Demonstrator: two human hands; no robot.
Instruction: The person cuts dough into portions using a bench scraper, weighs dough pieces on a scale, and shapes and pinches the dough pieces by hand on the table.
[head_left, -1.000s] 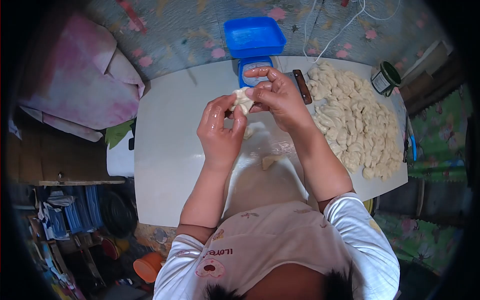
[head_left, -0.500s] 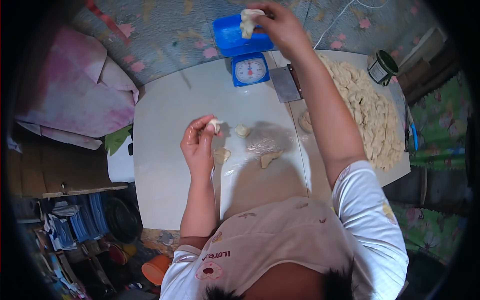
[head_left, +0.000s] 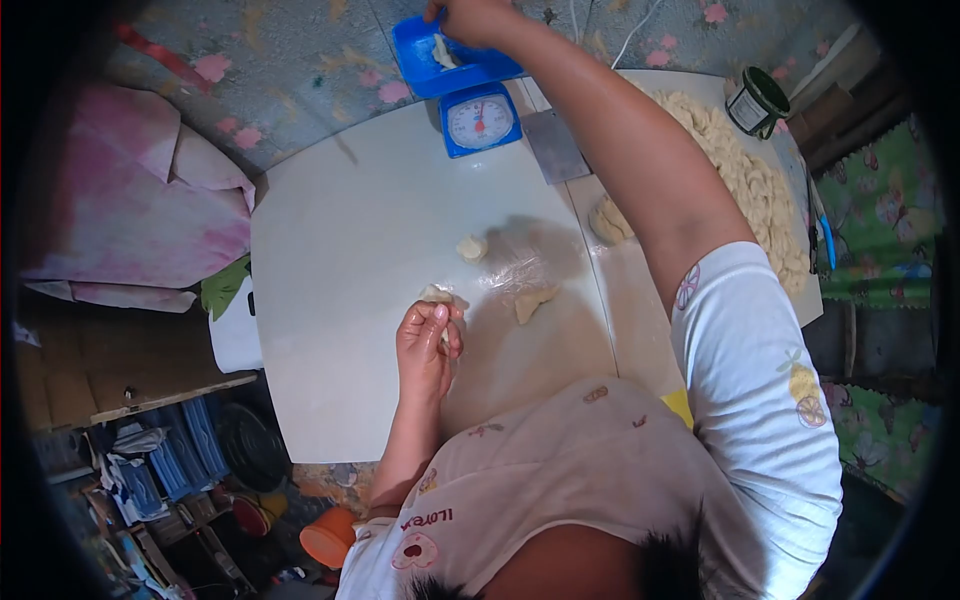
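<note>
My left hand (head_left: 428, 345) is closed with a small piece of dough (head_left: 437, 294) at its fingertips, low over the table; another dough scrap lies at or under these fingers, partly hidden. A round dough lump (head_left: 471, 248) and a flat triangular dough scrap (head_left: 535, 303) lie nearby. My right hand (head_left: 476, 20) reaches to the blue tray (head_left: 412, 62) of the kitchen scale (head_left: 480, 121). A strip of pale dough (head_left: 443, 52) shows in the tray just below this hand. The upper frame edge and the hand itself hide most right fingers, so their grip is unclear.
A big heap of dough pieces (head_left: 745, 165) covers the table's right side, with a dark green tub (head_left: 757, 103) behind it. A metal dough scraper (head_left: 556, 146) lies beside the scale. Another dough lump (head_left: 608, 220) sits under my right arm. Pink-white cloth (head_left: 130, 190) hangs left.
My right hand has lowered with its dough into the scale's tray, and the needle has turned slightly. The left hand has moved down to the dough scrap near the table's front. The view has shifted somewhat.
</note>
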